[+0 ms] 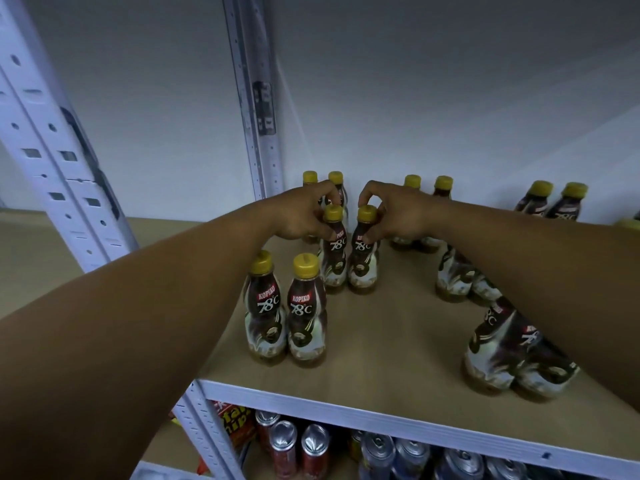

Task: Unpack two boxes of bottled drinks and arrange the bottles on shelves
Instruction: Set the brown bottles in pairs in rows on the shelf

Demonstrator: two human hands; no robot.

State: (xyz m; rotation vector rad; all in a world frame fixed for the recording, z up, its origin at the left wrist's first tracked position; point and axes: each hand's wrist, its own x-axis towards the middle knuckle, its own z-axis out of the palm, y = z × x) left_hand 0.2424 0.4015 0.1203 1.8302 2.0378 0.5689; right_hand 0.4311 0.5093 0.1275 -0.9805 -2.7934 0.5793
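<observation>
Seen from above and behind, two bare forearms reach across a brown shelf that holds small dark drink bottles with yellow caps.

The left hand pinches the cap of the left bottle with thumb and curled fingers. The right hand grasps the cap of the right bottle the same way. Both bottles stand upright, just beside each other, at mid-depth on the shelf toward its left side.

Nearer the front-left edge stands the front pair, upright, with labels reading "Kopiko 78°C".

Behind the hands, the back-left pair stands by the wall. The left hand hides most of it, so little more than the caps shows. Further right along the wall are a middle pair and a far pair, their lower halves hidden by the right forearm.

That forearm also covers the caps of two more pairs on the right, a mid-right pair and a front-right pair. They look like the same drink, though the wide lens smears their labels.

Below, a lower level holds cans, seen from the top, and a red and yellow box. The shelf edge cuts off the box, so its print cannot be read. White slotted posts rise at the left.
</observation>
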